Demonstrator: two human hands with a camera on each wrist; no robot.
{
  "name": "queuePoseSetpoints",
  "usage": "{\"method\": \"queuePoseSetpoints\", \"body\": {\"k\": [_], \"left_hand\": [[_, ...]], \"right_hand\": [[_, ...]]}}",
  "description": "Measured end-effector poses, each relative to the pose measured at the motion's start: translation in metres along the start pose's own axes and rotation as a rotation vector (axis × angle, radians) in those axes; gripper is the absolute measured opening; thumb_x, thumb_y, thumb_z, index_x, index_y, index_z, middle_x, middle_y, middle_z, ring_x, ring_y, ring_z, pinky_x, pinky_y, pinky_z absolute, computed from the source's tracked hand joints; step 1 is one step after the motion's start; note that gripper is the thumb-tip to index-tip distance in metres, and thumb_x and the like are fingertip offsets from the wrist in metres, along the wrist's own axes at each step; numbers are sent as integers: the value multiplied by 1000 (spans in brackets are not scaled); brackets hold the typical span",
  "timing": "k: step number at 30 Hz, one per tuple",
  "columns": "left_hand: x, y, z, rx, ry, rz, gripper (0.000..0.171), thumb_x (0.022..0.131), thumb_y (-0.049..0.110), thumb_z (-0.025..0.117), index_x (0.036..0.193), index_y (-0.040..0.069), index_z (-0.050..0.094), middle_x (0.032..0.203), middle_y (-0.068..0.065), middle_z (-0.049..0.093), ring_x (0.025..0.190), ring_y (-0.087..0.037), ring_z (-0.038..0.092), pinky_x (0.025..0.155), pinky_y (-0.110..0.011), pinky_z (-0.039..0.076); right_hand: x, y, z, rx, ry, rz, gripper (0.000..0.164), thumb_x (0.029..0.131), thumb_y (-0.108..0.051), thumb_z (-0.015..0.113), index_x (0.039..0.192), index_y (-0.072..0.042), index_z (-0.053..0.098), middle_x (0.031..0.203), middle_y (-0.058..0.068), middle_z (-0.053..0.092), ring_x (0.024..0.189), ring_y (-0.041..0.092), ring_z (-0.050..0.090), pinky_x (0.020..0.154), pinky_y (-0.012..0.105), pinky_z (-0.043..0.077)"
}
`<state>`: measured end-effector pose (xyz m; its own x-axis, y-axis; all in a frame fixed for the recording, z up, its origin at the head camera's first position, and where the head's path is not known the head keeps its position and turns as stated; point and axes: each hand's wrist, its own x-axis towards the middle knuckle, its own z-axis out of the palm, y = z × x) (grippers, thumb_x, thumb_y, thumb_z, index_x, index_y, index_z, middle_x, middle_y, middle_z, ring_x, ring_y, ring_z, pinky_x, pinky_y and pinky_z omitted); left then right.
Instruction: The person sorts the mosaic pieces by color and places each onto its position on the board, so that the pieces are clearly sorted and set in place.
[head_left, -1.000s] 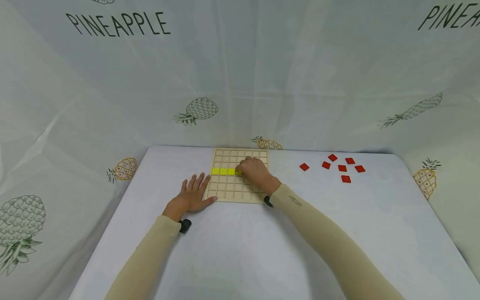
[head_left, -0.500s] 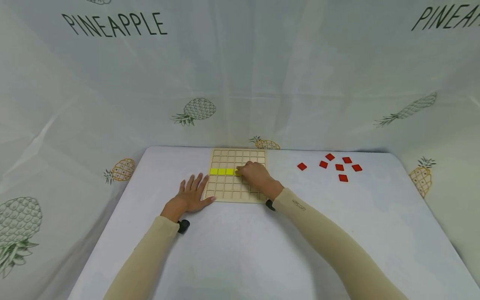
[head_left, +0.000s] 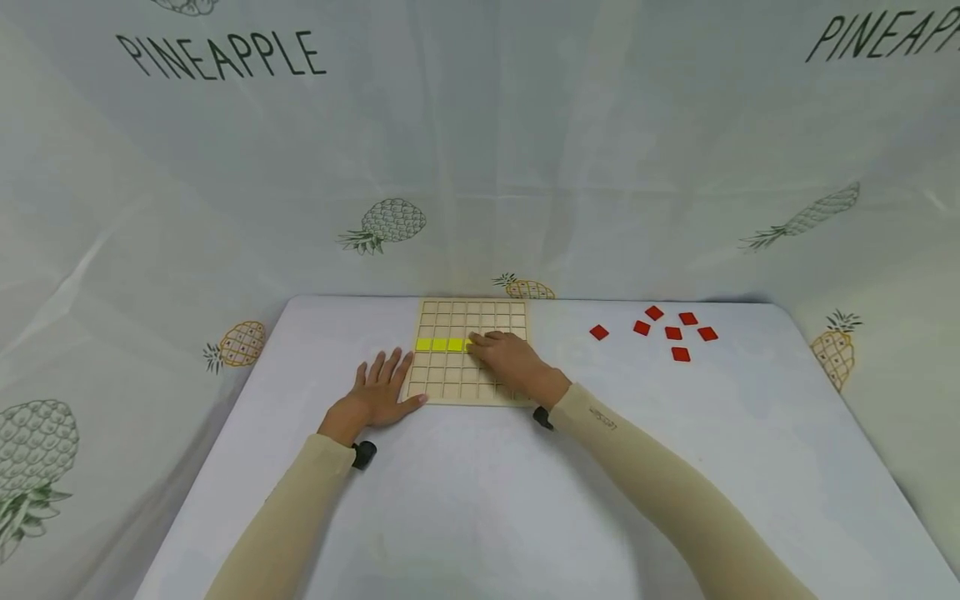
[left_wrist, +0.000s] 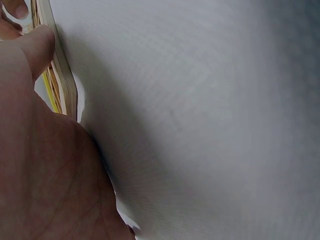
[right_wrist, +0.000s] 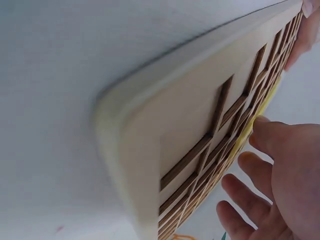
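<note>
The spread left hand (head_left: 381, 398) is lying at the board's (head_left: 457, 375) eight o'clock; the loose-fingered right hand (head_left: 513, 360) is touching a yellow tile (head_left: 468, 345), probably light, stiff, edge-graspable.

2 forearms (head_left: 281, 517) reach forward; left hand (head_left: 377, 400) spread palm-down, right hand (head_left: 512, 358) with fingers loosely bent.

Soft light, hazy shadow (left_wrist: 117, 125) beside left hand (left_wrist: 50, 155), wrist-view blur
</note>
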<state>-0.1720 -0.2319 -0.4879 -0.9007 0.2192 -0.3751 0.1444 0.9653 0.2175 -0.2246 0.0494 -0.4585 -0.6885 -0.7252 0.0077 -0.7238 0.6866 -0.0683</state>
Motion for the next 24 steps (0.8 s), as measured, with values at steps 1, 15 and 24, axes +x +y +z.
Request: {"method": "queuePoseSetpoints", "body": {"k": [1,15,24], "left_hand": [[0,0,0,1,-2,1,94,107,63,43,171,8,0,177,-20,-6,162,-46,-7,126,-67,-5],[1,-1,-2,-2,-8,1,95,107,61,44,170,7,0,177,-22,-7,161,-47,-9,126,-67,-7],[0,0,-1,-2,-1,-2,94,107,61,44,170,7,0,177,-22,-6,161,-47,-8,126,-67,-6]], "right_hand": [[-2,1,0,4,14,0,40,111,-15,58,150,-10,59,161,11,51,143,34,54,116,48,46],[-59,49,-4,-4,150,130,53,103,-24,73,151,-7,59,158,15,54,138,36,57,114,53,46],[-94,87,-4,-79,126,261,63,100,-27,77,154,-5,54,161,19,49,143,39,53,117,55,42]]}}
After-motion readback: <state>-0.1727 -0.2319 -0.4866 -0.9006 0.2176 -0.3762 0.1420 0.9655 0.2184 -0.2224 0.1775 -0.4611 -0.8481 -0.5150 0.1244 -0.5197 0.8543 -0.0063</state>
